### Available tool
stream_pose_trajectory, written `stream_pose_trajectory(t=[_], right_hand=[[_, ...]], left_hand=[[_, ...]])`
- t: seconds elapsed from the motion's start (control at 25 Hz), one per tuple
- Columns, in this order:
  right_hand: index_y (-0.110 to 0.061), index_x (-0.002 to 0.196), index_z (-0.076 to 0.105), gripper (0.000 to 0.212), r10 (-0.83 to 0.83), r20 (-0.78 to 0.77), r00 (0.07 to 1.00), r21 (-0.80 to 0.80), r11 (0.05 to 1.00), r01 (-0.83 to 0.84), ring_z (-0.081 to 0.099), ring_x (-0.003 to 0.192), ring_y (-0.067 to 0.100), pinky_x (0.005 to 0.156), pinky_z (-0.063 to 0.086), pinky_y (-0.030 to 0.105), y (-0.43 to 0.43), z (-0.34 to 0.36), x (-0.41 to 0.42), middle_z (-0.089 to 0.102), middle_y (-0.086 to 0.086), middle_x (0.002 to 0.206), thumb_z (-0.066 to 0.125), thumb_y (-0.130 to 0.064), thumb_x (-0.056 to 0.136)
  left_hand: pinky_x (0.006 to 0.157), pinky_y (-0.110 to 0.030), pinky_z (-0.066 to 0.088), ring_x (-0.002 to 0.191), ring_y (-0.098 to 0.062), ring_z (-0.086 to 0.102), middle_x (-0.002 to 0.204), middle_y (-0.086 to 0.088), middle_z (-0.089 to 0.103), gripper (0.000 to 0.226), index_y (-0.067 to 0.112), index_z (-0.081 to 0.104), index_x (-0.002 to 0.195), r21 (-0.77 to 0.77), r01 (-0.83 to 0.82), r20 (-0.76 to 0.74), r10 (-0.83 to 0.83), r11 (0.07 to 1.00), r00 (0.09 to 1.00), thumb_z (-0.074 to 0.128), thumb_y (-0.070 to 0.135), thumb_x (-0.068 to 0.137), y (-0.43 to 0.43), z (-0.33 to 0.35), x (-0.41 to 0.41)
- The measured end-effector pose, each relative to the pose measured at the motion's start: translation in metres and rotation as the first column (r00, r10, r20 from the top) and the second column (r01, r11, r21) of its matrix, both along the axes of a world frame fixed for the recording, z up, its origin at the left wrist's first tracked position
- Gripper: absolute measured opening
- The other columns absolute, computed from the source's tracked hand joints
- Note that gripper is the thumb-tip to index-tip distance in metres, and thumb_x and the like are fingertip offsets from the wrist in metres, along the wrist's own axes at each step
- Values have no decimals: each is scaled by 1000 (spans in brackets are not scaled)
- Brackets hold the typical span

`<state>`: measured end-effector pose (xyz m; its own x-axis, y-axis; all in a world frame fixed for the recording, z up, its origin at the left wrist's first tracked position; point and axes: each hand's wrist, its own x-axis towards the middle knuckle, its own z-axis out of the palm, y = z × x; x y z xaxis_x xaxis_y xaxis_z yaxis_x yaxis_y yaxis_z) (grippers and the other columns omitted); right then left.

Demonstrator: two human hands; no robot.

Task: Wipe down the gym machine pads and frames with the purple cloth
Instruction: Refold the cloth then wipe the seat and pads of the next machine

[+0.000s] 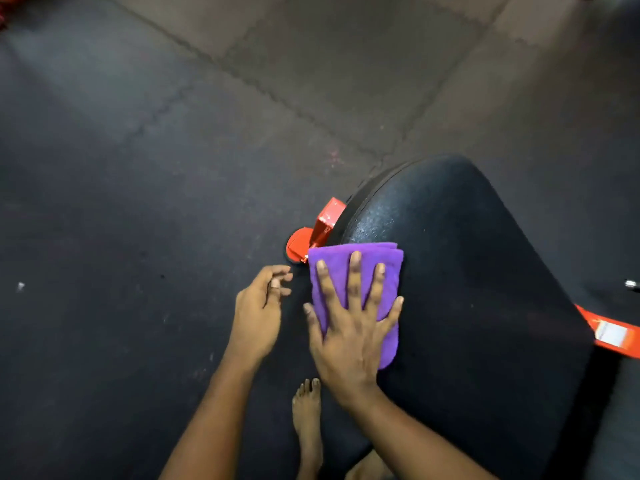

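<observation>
Currently the folded purple cloth [356, 271] is pressed onto the left edge of the black pad [467, 271] by the flat, spread right hand [349, 327]; nothing is held in the relaxed left hand [258, 313]. Pad wiping is judged under way; the orange frame [323, 223] is not yet touched.

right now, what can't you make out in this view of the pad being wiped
Head view, cloth: its middle is covered by the right hand pressing on it.
Head view, orange frame: mostly hidden under the black pad.
Head view, shiny bit at the right edge: cut off, too small to name.
Head view, red shapes in the top left corner: cut off and blurred.
</observation>
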<state>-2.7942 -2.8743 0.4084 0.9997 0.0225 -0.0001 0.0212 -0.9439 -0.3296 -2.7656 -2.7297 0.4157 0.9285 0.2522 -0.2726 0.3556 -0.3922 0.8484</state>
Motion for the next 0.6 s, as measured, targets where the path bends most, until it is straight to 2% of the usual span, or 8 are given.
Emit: stream_pose_trajectory(t=[0.08,0.16,0.28,0.36,0.44,0.52,0.6], right_hand=[[-46,156,26,66,43,46,998,-38,998,-41,-3,155,38,111,12,75,-6,-5,14,3,-3,170,53,-52,96],[-44,152,37,56,154,82,985,-71,986,-149,-3,155,36,112,11,75,-15,-2,37,8,-4,170,51,-48,98],[-35,137,58,39,290,127,948,-102,955,-279,12,155,30,114,13,72,-31,11,96,28,-5,165,46,-44,101],[-31,130,62,37,254,121,959,-81,966,-246,22,152,26,117,12,68,-54,20,152,39,-6,159,41,-44,103],[-28,128,63,36,92,48,995,21,995,-93,27,150,23,119,10,66,-86,26,207,46,-8,154,43,-43,102],[-28,124,66,38,-54,7,999,163,985,52,34,145,21,119,9,65,-105,33,231,53,-9,147,44,-44,98],[-27,121,67,39,20,99,995,206,978,-40,39,141,20,120,11,60,-92,31,203,59,-9,140,43,-45,96]], left_hand=[[92,-33,54,101,-4,68,117,8,71,31,17,65,123,-69,9,-2,-9,998,1000,42,7,103,-7,-10,-7],[101,-39,51,113,-6,65,122,10,70,36,19,65,128,-155,31,-5,-32,987,999,43,14,99,-23,-15,-12],[106,-45,48,119,-4,61,125,15,68,42,28,64,130,-246,-29,-21,24,969,999,44,13,97,-42,-21,-22],[102,-48,51,111,-3,62,118,17,69,44,42,65,125,-272,-81,-58,68,959,996,45,13,98,-46,-21,-23],[96,-53,53,99,-9,63,110,12,72,44,53,64,119,-301,-102,-83,80,948,993,44,23,93,-44,-21,-23],[93,-57,53,94,-13,60,105,2,73,45,53,64,121,-326,-88,-102,57,941,993,43,27,90,-42,-24,-22],[94,-59,51,95,-14,59,103,-2,72,45,48,65,124,-349,-76,-100,44,934,994,43,26,91,-41,-24,-21]])
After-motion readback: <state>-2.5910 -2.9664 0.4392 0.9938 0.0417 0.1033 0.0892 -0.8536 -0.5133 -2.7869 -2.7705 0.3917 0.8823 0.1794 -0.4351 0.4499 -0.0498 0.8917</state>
